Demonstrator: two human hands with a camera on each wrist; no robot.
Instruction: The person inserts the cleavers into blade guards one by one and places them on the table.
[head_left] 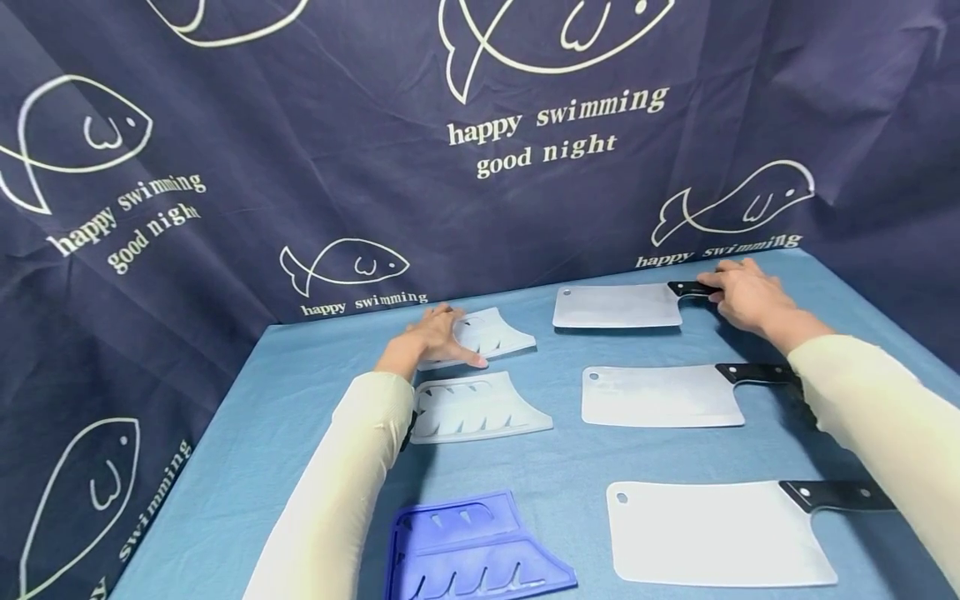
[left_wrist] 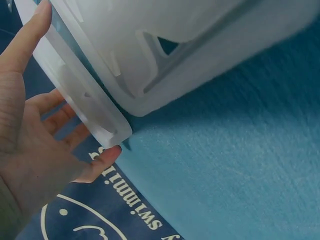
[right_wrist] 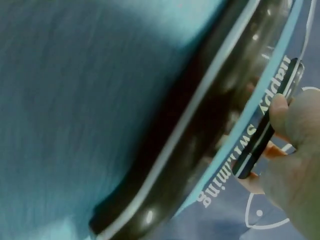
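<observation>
At the back of the table my left hand (head_left: 429,335) holds the farthest white knife cover (head_left: 491,332). The left wrist view shows the thumb along one edge of that cover (left_wrist: 82,87) and the fingers along the opposite edge. My right hand (head_left: 750,293) grips the black handle of the farthest cleaver (head_left: 617,306), its broad blade pointing left. Thumb and fingers close round that handle (right_wrist: 260,142) in the right wrist view. Between the two held things lies a strip of blue cloth.
A second white cover (head_left: 480,408) and a blue cover (head_left: 472,546) lie nearer on the left. Two more cleavers, a middle one (head_left: 660,397) and a near one (head_left: 720,533), lie on the right under my right forearm. A dark fish-print curtain (head_left: 360,192) hangs behind the blue tabletop (head_left: 262,425).
</observation>
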